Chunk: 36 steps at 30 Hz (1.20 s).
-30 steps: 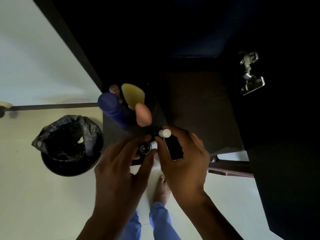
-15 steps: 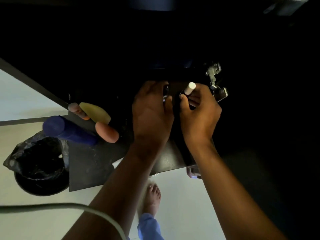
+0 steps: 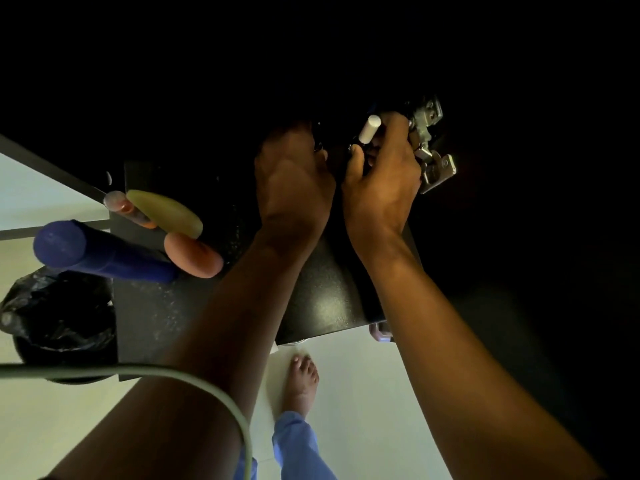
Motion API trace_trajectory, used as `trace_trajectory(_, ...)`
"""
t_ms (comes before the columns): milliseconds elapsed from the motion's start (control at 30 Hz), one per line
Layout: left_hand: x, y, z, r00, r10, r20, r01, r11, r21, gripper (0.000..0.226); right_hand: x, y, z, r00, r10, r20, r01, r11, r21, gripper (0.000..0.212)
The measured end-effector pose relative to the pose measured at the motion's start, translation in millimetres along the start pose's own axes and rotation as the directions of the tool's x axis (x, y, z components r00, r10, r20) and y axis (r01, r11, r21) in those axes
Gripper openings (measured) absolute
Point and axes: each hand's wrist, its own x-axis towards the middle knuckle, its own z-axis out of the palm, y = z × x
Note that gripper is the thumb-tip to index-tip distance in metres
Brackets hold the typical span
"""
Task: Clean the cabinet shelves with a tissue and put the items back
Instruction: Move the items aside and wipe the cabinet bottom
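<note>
Both arms reach deep into the dark cabinet above the black shelf [image 3: 322,303]. My right hand [image 3: 381,178] grips a dark bottle with a white cap [image 3: 370,128], close to a metal door hinge [image 3: 431,147]. My left hand [image 3: 294,181] is curled round a small dark item whose shape is lost in the shadow. On the shelf's left part stand a blue bottle [image 3: 100,252], a yellow-green bottle [image 3: 166,213], an orange-pink bottle [image 3: 194,256] and a small clear-capped bottle [image 3: 119,202]. No tissue is in sight.
A bin lined with a black bag [image 3: 59,317] stands on the pale floor at the lower left. A grey cable [image 3: 166,372] hangs across the foreground. My bare foot [image 3: 301,379] and blue trouser leg are below the shelf's front edge.
Both hands have lifted the two dark items from the shelf's front edge and carried them up and back into the cabinet, near the hinge. The camera has tilted upward.
</note>
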Motion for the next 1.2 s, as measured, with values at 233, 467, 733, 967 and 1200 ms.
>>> trace_trajectory(233, -8, 35, -51, 0.976, -0.105, 0.192, 0.137, 0.977, -0.162, 0.083, -31, -21, -29, 0.994, 0.092, 0.054, -0.092, 0.996, 0.002, 0.066)
trace_trajectory(467, -63, 49, -120, 0.975, 0.075, 0.208, 0.008, 0.928, -0.373, 0.041, -99, -30, -77, 0.996, 0.063, 0.066, -0.071, 0.990, 0.118, 0.040)
trace_trajectory(733, -138, -11, -195, 0.984, 0.077, 0.158, -0.039, 0.971, -0.235, 0.011, -155, -49, -69, 0.972, 0.054, 0.230, -0.080, 0.991, 0.105, 0.027)
trace_trajectory(967, -130, -59, -215, 0.922, -0.385, -0.042, 0.373, 0.913, -0.167, 0.033, -158, -79, -42, 0.915, 0.014, 0.402, -0.076, 0.987, 0.139, 0.048)
trace_trajectory(1200, -103, -83, -192, 0.942, -0.335, 0.016, 0.335, 0.935, -0.114, 0.055, -145, -92, -12, 0.862, 0.023, 0.507, -0.094, 0.989, 0.115, 0.057)
